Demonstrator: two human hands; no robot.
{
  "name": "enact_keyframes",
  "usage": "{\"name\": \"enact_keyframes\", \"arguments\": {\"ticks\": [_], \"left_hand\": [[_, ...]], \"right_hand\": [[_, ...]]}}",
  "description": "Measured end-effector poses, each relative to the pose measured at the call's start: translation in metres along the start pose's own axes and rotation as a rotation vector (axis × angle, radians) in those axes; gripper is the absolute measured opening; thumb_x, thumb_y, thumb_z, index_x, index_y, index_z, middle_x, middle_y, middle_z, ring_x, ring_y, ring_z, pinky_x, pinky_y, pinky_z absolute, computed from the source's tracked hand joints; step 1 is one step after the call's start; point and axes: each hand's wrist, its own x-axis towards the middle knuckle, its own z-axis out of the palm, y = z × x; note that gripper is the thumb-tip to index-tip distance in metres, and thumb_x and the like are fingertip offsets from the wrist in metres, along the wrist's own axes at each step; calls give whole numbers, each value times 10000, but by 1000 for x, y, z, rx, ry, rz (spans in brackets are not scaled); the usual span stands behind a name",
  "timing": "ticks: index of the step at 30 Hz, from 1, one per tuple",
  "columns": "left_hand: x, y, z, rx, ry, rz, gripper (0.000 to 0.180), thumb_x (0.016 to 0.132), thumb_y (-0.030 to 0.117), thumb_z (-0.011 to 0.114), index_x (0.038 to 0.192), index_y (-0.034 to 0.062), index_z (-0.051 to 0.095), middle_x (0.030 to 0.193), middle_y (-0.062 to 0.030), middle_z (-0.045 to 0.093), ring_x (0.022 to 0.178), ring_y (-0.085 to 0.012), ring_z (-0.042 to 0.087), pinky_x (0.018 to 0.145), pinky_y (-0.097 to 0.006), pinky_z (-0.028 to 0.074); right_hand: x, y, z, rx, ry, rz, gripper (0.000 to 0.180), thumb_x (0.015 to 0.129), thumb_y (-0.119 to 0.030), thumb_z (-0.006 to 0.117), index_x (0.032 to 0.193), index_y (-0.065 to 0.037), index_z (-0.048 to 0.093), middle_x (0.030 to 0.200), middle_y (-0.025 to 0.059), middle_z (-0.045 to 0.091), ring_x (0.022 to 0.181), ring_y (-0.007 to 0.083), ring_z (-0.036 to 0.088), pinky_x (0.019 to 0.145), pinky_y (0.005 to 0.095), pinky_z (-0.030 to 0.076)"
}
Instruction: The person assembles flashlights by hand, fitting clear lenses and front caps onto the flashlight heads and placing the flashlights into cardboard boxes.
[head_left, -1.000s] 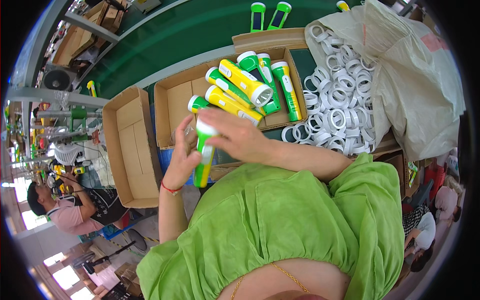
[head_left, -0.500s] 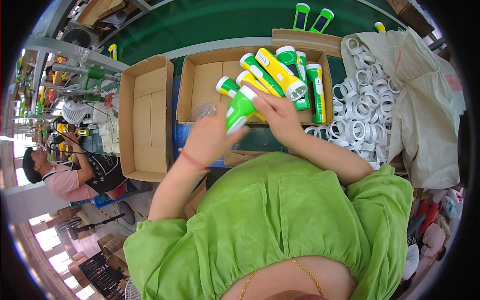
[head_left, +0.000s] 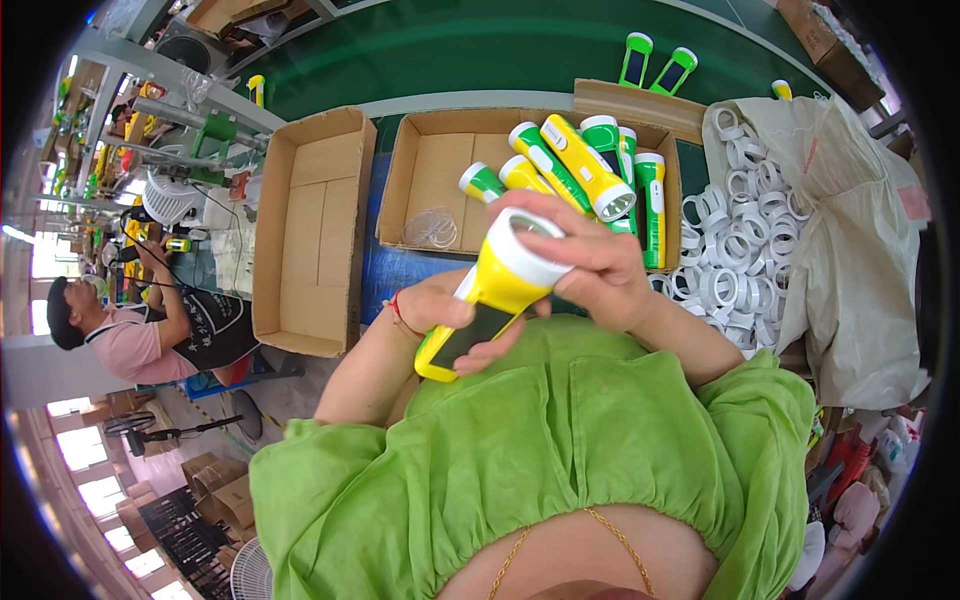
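Close to my body I hold a yellow flashlight [head_left: 509,282] at a tilt, its white-ringed head up and to the right. A dark panel lies along its body. My left hand [head_left: 440,305] is wrapped around the body, with the thumb beside the panel and fingers beneath. My right hand [head_left: 600,262] grips the white head ring [head_left: 545,262], its fingertips reaching over the rim and into the opening. Beyond my hands, a shallow cardboard box [head_left: 405,190] holds several green and yellow flashlights [head_left: 588,168] and a small coil of clear material [head_left: 430,229].
Another shallow cardboard box [head_left: 313,230] stands to the left. White plastic rings [head_left: 735,245] are heaped at the right on a pale sack [head_left: 850,250]. Two green flashlights [head_left: 636,60] stand on the green surface behind. A person [head_left: 140,330] works at the far left.
Both hands have come back from above the box toward my body. A green flashlight side with a white ring showed in them before; now a yellow side with a dark panel shows.
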Motion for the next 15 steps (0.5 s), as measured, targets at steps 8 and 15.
{"name": "enact_keyframes", "arguments": {"ticks": [8, 15], "left_hand": [[26, -8, -12, 1889, 1129, 137, 685, 789, 358, 689, 1256, -51, 399, 706, -193, 642, 609, -385, 631, 540, -452, 506], [16, 0, 4, 798, 796, 20, 606, 796, 293, 701, 1222, -18, 402, 856, -232, 637, 677, -365, 645, 560, -455, 497]], "right_hand": [[8, 53, -2, 249, 506, 499, 382, 922, -202, 592, 1254, -15, 568, 1215, 88, 592, 1109, 144, 535, 972, 277, 403], [9, 48, -8, 272, 178, 286, 428, 975, -281, 482, 1302, -8, 519, 1338, 119, 487, 1228, 187, 442, 1051, 315, 314]]}}
